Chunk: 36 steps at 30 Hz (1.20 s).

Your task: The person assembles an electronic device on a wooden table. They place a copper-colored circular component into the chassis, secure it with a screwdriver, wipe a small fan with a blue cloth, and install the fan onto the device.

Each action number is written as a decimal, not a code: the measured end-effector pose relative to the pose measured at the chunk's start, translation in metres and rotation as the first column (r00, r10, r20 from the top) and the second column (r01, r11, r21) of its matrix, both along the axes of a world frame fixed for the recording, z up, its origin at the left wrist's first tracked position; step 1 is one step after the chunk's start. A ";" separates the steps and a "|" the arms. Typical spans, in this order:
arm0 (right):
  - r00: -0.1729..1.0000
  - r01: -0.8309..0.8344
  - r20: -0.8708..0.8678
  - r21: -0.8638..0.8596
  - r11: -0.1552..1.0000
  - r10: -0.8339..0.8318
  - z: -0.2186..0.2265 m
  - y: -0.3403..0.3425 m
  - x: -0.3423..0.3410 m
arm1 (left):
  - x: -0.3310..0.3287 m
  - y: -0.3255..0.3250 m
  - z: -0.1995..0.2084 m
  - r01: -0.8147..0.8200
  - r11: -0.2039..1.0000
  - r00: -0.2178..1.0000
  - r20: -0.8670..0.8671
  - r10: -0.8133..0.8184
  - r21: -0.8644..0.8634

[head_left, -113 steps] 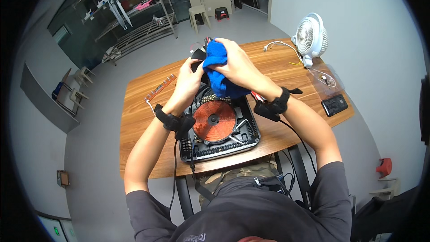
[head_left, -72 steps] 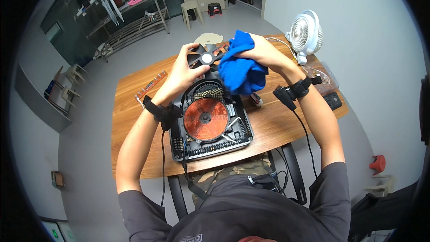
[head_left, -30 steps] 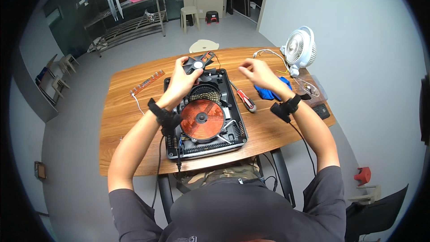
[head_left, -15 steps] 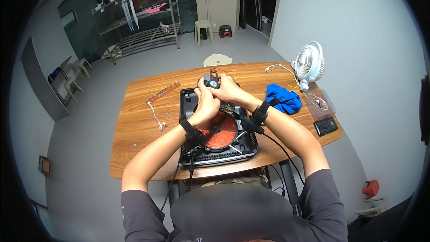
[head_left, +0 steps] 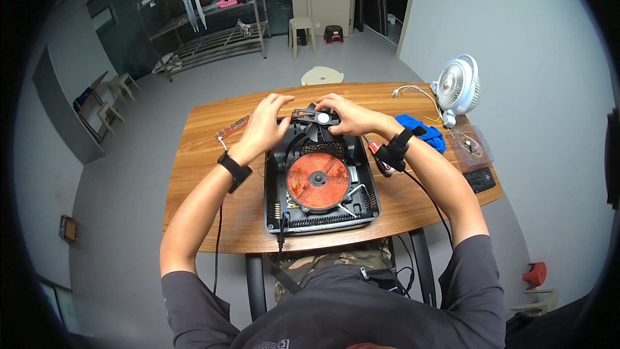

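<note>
1. Fan (head_left: pixel 323 118), black with a white centre, is the piece being worked on; it sits over the far end of the open black housing (head_left: pixel 326 225), between the two hands.

2. Right hand (head_left: pixel 349 116) has the fan by its right side, fingers curled over the far edge and thumb against the near edge, in a light, nearly closed hold.

3. Left hand (head_left: pixel 265 123) is spread, with a wide gap between thumb and fingers facing the fan's left end. It grips nothing; whether it brushes that end is hard to tell from this angle.

4. Step in hand, judging by the pose: positioning the fan at the housing's far end, with the right hand steadying it. Nothing visible suggests it is fastened yet.

5. Any next move with the fan calls for a steady right hold, the blades kept free of the housing walls, and the left hand ready to support the loose end.

6. Copper coil (head_left: pixel 303 184) lies inside the housing, nearer the person. Right of the housing, a red-handled screwdriver (head_left: pixel 381 158), partly hidden by the right wrist, and a bunched blue cloth (head_left: pixel 426 136) rest on the wooden table (head_left: pixel 194 148).
</note>
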State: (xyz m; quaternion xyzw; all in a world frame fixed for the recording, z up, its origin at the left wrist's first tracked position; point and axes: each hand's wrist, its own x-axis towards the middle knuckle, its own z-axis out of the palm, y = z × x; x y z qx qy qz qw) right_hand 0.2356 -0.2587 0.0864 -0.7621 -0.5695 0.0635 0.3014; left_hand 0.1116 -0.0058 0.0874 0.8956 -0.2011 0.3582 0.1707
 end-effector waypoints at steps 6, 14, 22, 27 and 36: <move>0.999 -0.027 -0.026 -0.017 1.000 0.026 -0.006 0.001 0.011 | 0.010 0.000 0.003 0.140 0.973 0.826 -0.520 -0.217 -0.183; 0.997 0.058 -0.053 -0.087 0.995 -0.063 -0.046 -0.002 0.028 | 0.035 0.006 -0.035 0.075 0.994 0.873 -0.478 -0.101 -0.074; 1.000 -0.012 0.007 -0.079 0.997 0.013 -0.060 0.000 0.025 | 0.042 0.001 -0.049 -0.011 0.999 0.820 -0.571 0.028 0.032; 0.999 -0.027 -0.024 -0.117 0.993 0.024 -0.065 -0.002 0.021 | 0.041 -0.002 -0.053 0.049 0.999 0.792 -0.609 -0.038 0.002; 0.999 -0.035 0.003 -0.191 0.981 0.037 -0.068 0.001 0.008 | 0.033 0.005 -0.061 0.118 0.992 0.778 -0.624 -0.065 0.044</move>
